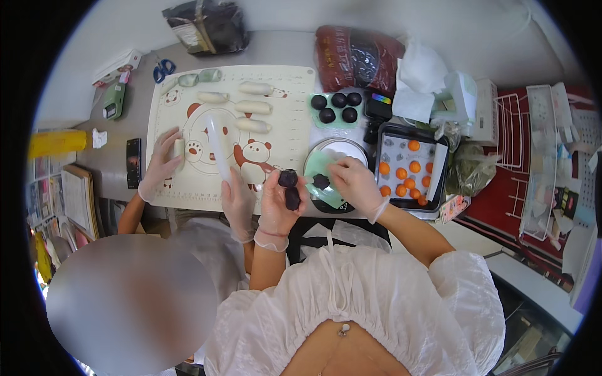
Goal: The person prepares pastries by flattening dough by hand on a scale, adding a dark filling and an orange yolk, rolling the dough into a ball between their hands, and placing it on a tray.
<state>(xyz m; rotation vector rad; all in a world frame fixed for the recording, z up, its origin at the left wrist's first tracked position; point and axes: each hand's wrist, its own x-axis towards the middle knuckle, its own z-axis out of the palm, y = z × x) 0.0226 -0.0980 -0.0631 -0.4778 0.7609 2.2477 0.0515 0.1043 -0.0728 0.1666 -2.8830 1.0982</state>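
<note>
My left hand (277, 211), in a clear glove, is closed around two pieces of dark paste (288, 178), one above the other. My gloved right hand (352, 181) is over the right side of a digital scale (360, 148). Its fingertips are beside a small dark lump (321, 181) on a green sheet (324, 162) on the scale; whether they touch it I cannot tell. Behind the scale, several smooth dark balls (339, 100) sit on another green sheet (314, 112). Orange egg yolks (401, 173) lie in a lined black tray (444, 188) to the right.
At my left, a co-worker's gloved hands (162, 160) work on a printed panda mat (291, 141) with pale dough rolls (254, 107) and a translucent rolling pin (217, 145). A red bag of dark paste (357, 56) and tissues (414, 101) stand behind. A phone (133, 162) lies far left.
</note>
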